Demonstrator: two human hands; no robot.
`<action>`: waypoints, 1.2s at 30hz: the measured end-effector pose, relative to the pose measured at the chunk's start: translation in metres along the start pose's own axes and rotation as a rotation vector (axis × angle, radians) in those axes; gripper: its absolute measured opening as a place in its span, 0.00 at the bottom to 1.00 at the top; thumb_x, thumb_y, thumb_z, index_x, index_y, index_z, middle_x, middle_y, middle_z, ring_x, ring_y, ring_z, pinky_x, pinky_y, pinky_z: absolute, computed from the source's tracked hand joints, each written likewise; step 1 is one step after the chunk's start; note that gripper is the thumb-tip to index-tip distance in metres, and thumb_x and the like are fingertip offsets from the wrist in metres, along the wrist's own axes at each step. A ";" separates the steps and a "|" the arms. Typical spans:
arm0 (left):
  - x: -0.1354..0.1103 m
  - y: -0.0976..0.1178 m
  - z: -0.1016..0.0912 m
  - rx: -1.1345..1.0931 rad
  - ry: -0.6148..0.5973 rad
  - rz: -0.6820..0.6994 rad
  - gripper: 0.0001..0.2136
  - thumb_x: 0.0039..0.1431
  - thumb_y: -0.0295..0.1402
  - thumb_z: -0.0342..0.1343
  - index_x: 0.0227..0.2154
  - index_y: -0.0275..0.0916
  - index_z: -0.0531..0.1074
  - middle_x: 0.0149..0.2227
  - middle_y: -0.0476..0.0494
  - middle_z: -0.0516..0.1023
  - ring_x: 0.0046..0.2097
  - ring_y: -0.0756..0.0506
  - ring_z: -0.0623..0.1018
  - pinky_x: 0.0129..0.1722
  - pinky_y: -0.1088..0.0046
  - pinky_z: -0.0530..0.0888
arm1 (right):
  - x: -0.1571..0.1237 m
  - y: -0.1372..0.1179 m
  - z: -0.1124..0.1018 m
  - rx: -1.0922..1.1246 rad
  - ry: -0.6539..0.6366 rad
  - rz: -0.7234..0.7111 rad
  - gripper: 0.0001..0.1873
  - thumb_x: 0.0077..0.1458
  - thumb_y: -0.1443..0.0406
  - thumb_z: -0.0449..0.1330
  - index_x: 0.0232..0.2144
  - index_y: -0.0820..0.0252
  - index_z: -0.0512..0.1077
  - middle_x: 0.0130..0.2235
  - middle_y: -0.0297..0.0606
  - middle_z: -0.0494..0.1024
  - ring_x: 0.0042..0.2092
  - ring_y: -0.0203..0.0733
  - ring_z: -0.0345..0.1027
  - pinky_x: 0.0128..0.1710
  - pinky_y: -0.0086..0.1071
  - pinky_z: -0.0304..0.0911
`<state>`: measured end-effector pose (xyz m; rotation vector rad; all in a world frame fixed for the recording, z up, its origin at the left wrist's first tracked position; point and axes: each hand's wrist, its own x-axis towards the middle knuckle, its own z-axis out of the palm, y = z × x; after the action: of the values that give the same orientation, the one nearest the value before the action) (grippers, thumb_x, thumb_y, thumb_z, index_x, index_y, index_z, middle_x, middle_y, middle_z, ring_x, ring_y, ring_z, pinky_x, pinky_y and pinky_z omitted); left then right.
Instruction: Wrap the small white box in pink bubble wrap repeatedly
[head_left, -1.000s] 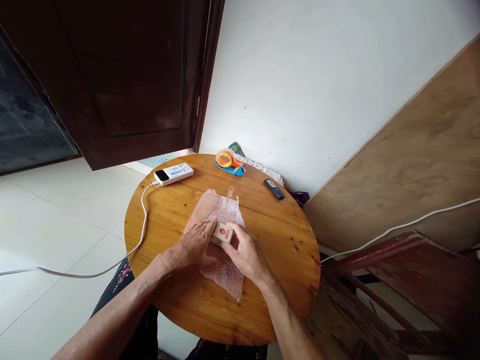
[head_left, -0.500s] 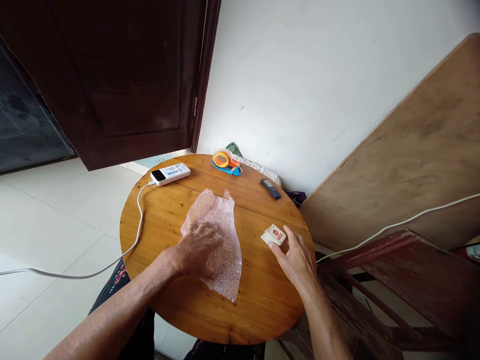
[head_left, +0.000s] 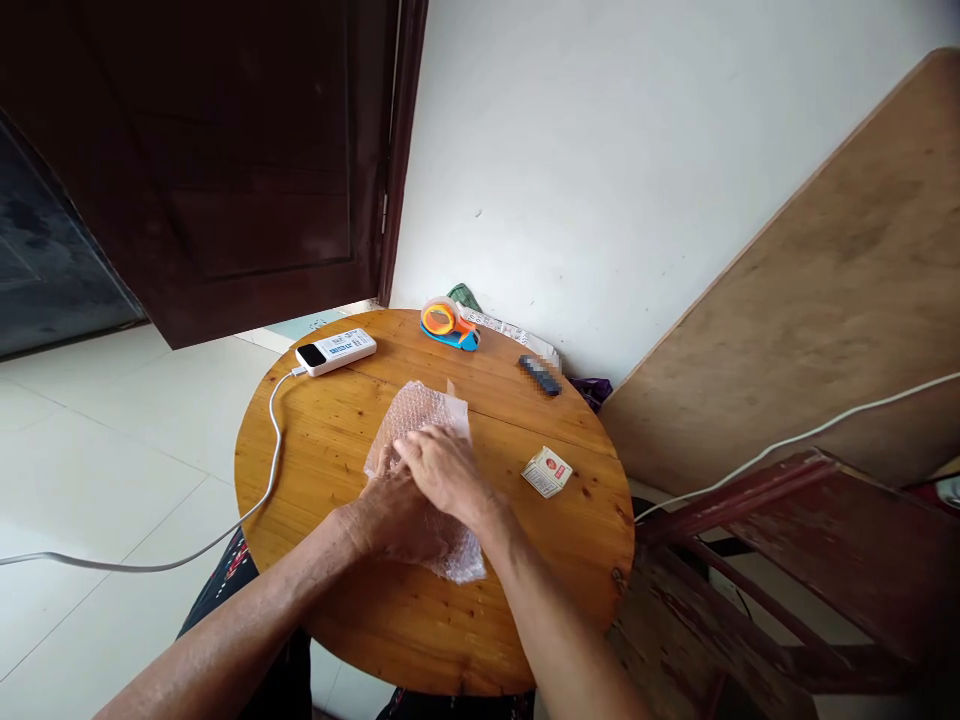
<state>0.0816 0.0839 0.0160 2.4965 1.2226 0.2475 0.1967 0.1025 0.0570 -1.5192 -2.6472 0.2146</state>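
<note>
**A:** What does each hand rest on?
**B:** Both lie on the wrap (head_left: 421, 408), a sheet of clear bubble film spread near the middle of the round wooden counter (head_left: 352, 600). The left hand (head_left: 390, 520) lies on the sheet's near half. The right hand (head_left: 444, 472) crosses over it and covers its knuckles. The far half of the sheet is uncovered.

**A:** State of the fingers?
**B:** Right: fingers (head_left: 411, 447) stretched out, close together, flat on the film, clamped on nothing. Left: largely hidden beneath the right hand, so whether its fingers pinch the film cannot be told.

**A:** Position of the box?
**B:** The box (head_left: 547, 472), small and white with a red mark on top, lies on bare wood to the right of the wrap. It is near the right hand but apart from it, and neither hand touches it.

**A:** Other items on the counter?
**B:** Far left: a white power bank (head_left: 335, 351), with its cable (head_left: 274, 440) running over the rim and down to the floor (head_left: 112, 440). Far edge, by the wall (head_left: 600, 150): an orange-and-blue tape dispenser (head_left: 448, 324). To its right lies a small dark object (head_left: 540, 375), blurred, its kind not discernible.

**A:** Surroundings?
**B:** A dark door (head_left: 225, 150) stands behind the counter at left. A wooden board (head_left: 825, 300) leans against the wall at right.
</note>
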 end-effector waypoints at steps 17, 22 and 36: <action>-0.039 -0.022 -0.031 0.091 0.128 -0.021 0.18 0.64 0.41 0.54 0.53 0.40 0.73 0.59 0.35 0.72 0.63 0.34 0.67 0.65 0.46 0.59 | -0.035 0.070 0.038 -0.064 0.250 0.322 0.21 0.65 0.62 0.50 0.57 0.63 0.67 0.61 0.52 0.68 0.58 0.57 0.65 0.54 0.51 0.60; -0.002 0.002 -0.008 0.059 0.066 0.106 0.26 0.58 0.45 0.60 0.57 0.39 0.70 0.66 0.32 0.62 0.68 0.30 0.59 0.66 0.43 0.56 | -0.039 0.077 0.039 -0.011 0.289 0.309 0.21 0.67 0.64 0.46 0.56 0.63 0.69 0.60 0.51 0.70 0.58 0.55 0.66 0.55 0.50 0.61; 0.006 0.001 0.017 -0.009 0.105 0.172 0.38 0.53 0.61 0.55 0.62 0.44 0.65 0.68 0.33 0.58 0.69 0.28 0.54 0.66 0.36 0.45 | -0.082 0.112 0.000 -0.060 0.378 0.675 0.30 0.50 0.58 0.62 0.55 0.61 0.69 0.52 0.53 0.77 0.51 0.59 0.71 0.46 0.46 0.64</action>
<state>0.0914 0.0845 0.0007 2.6123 1.0421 0.4317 0.3336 0.0881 0.0386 -2.1655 -1.8048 -0.1098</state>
